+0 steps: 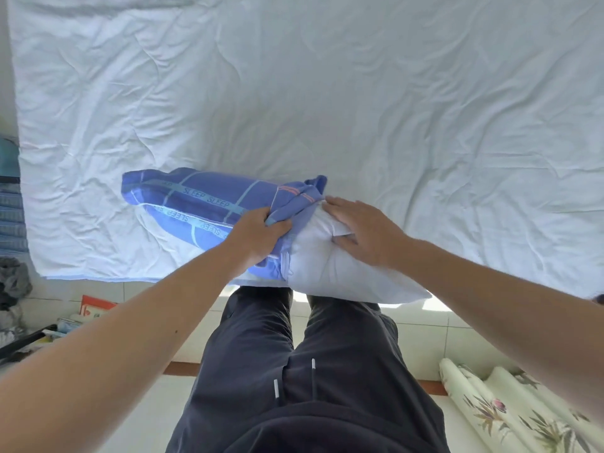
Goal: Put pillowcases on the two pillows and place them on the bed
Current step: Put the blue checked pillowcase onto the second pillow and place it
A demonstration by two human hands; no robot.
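Bed point(327, 93) fills the upper frame, covered w/ a wrinkled white sheet; its near edge runs across mid-frame and its far and right edges are cut off by the frame. Below the edge: pale tiled floor point(457, 331) w/ a bright sun patch under the pillow. The person's legs in dark trousers point(294, 371) stand at the edge.

Pillow point(333, 266), white, lies at the near edge, its right end hanging past it over the floor. Blue case point(202, 204) printed "SLEEP" covers the pillow's left part, bunched at the opening approx. mid-pillow; the right part is bare. How far in the pillow reaches under the cloth is hidden.

Left hand point(261, 237) grips the bunched rim of the case, fingers curled round the cloth. Right hand point(362, 230) presses flat on the bare pillow just beside the opening, fingers straight, thumb dug into the stuffing.

Floor left: red-and-white packet point(94, 305), grey cloth heap point(14, 282), other bits too small to make out. Blue striped fabric point(11, 214) at the left edge, cut off. Bottom right: floral rolls point(510, 410), partly out of frame.
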